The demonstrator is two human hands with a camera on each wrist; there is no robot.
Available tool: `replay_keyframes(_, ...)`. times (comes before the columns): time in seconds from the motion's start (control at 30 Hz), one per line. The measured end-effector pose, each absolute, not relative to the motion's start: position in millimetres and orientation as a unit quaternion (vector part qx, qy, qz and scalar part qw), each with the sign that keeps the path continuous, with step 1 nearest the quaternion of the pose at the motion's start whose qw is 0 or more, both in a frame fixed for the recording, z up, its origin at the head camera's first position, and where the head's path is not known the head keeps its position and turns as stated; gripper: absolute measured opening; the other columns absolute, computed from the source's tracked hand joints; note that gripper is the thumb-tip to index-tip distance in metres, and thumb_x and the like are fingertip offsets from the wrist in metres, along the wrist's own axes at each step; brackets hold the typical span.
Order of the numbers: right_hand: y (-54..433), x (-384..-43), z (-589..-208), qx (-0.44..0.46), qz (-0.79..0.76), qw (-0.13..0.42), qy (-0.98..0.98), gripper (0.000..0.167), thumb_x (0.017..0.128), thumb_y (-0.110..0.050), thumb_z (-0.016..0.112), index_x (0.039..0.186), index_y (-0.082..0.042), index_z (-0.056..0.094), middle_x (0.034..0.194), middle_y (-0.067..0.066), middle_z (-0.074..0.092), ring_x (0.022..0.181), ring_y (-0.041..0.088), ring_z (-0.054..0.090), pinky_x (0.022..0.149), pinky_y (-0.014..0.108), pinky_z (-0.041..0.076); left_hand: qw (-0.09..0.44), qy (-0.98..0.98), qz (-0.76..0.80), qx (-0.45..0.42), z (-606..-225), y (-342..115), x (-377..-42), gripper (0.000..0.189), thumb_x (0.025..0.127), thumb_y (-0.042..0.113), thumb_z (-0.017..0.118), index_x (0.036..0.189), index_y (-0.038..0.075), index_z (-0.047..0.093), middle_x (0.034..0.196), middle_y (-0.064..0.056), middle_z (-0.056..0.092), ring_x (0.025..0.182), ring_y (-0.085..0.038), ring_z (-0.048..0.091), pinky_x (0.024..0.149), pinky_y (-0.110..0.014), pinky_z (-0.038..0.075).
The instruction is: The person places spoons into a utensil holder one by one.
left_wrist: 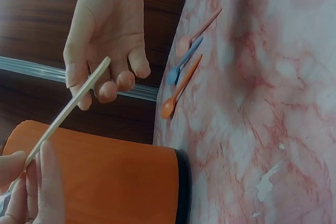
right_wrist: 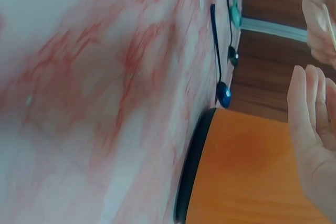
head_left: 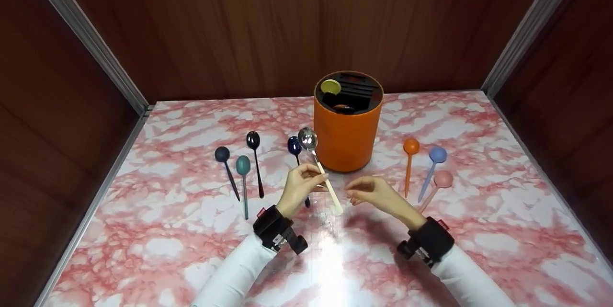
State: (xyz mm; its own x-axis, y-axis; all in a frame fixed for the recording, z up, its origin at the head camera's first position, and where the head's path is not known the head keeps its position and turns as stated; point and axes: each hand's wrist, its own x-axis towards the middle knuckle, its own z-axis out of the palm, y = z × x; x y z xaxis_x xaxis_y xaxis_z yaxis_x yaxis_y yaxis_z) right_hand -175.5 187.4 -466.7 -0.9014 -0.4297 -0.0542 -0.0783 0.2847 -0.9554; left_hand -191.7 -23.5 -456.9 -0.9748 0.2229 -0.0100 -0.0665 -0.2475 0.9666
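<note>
A spoon with a silver bowl and a cream handle (head_left: 328, 189) is pinched between the thumb and fingers of my left hand (head_left: 302, 184), bowl end up and tilted toward the orange holder (head_left: 346, 142). In the left wrist view the cream handle (left_wrist: 71, 103) points toward my right hand (left_wrist: 111, 40). That right hand (head_left: 376, 194) hovers just right of the handle, fingers loosely bent and holding nothing. Behind the left hand lies a dark blue spoon (head_left: 294, 146), its handle partly hidden by the fingers.
Left of the hands lie a navy spoon (head_left: 222, 154), a teal spoon (head_left: 243, 165) and a black spoon (head_left: 253, 140). On the right are orange (head_left: 411, 146), blue (head_left: 437, 154) and pink (head_left: 443, 179) spoons. The holder's black slotted top contains a yellow-green item (head_left: 331, 87). Wooden walls enclose the marbled table.
</note>
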Motion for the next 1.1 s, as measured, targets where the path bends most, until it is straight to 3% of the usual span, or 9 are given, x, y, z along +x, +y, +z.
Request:
replay_keyframes(0.13,182,-176,-467,-0.170,-0.553,0.169,0.798,0.038,0.089,-0.023,0.061,0.111,0.007,0.061,0.105,0.024,0.064,0.080,0.010,0.064,0.078,0.034,0.055,0.090,0.613,0.780,0.084,-457,-22,-191,0.011,0.082,-0.008,0.059,0.090,-0.012,0.052,0.073,0.002,0.059,0.064,-0.007,0.061,0.066,-0.031,0.058)
replay_keyframes(0.27,178,-176,-468,-0.172,-0.547,0.161,0.803,0.034,0.087,-0.020,0.063,0.109,0.006,0.063,0.102,0.022,0.066,0.081,0.008,0.064,0.076,0.023,0.054,0.089,0.624,0.771,0.090,-458,-21,-190,0.009,0.082,-0.008,0.059,0.088,-0.011,0.053,0.073,0.002,0.060,0.065,-0.007,0.062,0.068,-0.030,0.058)
replay_keyframes(0.57,172,-178,-468,-0.180,-0.559,0.147,0.796,0.029,0.086,-0.013,0.064,0.102,0.010,0.063,0.098,0.026,0.065,0.073,0.001,0.061,0.071,0.020,0.054,0.094,0.642,0.756,0.092,-459,-18,-187,0.007,0.081,-0.008,0.061,0.085,-0.007,0.055,0.072,0.003,0.060,0.065,-0.007,0.062,0.071,-0.029,0.057)
replay_keyframes(1.1,169,-181,-465,-0.204,-0.545,0.150,0.799,0.024,0.087,-0.010,0.061,0.099,0.011,0.062,0.095,0.027,0.065,0.075,0.002,0.059,0.069,0.017,0.052,0.076,0.683,0.717,0.119,-465,-17,-186,0.018,0.079,-0.003,0.066,0.086,-0.017,0.056,0.071,0.003,0.060,0.064,-0.004,0.058,0.068,-0.026,0.056)
